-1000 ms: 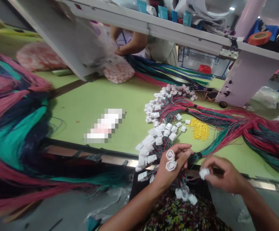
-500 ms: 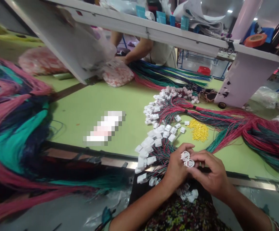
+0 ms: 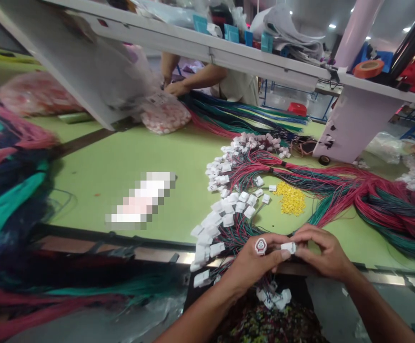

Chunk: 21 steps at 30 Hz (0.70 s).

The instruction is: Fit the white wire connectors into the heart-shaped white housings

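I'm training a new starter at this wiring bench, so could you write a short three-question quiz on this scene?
1. What colour are the small loose parts piled on the green table?
2. True or false: a white plastic connector sits between the left hand and the right hand.
3. Where is the co-worker's hand?
A. Across the table, beside a clear bag of small parts
B. On the orange tape roll
C. Under the yellow parts

Key: 1. Yellow. 2. True. 3. A.
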### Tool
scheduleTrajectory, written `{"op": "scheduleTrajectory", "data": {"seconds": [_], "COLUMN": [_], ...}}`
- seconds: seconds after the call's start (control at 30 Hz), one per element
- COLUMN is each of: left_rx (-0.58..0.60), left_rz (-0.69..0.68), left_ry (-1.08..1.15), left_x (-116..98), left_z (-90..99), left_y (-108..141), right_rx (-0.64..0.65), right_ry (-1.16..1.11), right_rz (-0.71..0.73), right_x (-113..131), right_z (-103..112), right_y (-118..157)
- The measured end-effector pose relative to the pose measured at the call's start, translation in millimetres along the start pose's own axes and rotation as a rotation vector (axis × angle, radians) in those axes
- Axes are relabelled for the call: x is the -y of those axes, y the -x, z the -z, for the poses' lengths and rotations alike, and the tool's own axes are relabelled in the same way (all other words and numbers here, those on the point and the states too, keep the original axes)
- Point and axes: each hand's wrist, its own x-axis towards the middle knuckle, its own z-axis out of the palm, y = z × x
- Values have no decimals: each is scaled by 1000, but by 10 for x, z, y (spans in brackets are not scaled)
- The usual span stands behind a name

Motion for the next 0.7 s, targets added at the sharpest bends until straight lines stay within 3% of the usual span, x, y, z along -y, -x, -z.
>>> {"op": "scheduleTrajectory", "data": {"seconds": [0.1, 0.17, 0.3, 0.53, 0.7], "left_rx": [-105, -176, -221, -211, -210], "left_rz": [-28, -35, -20, 44, 40], "left_ry": [44, 84, 137, 160, 151], "left_x": [96, 175, 230, 46, 108], "left_z": [7, 11, 1, -34, -14], "left_y": [-46, -73, -85, -2, -24], "right_rx": [-69, -33, 29, 64, 34], "right_ry": [181, 390, 484, 502, 508], "right_rz": [-84, -79, -53, -30, -14], "right_x": [-213, -388, -614, -672, -676], "right_z": [108, 146, 125, 68, 81], "right_y": [-164, -292, -499, -519, -443]}}
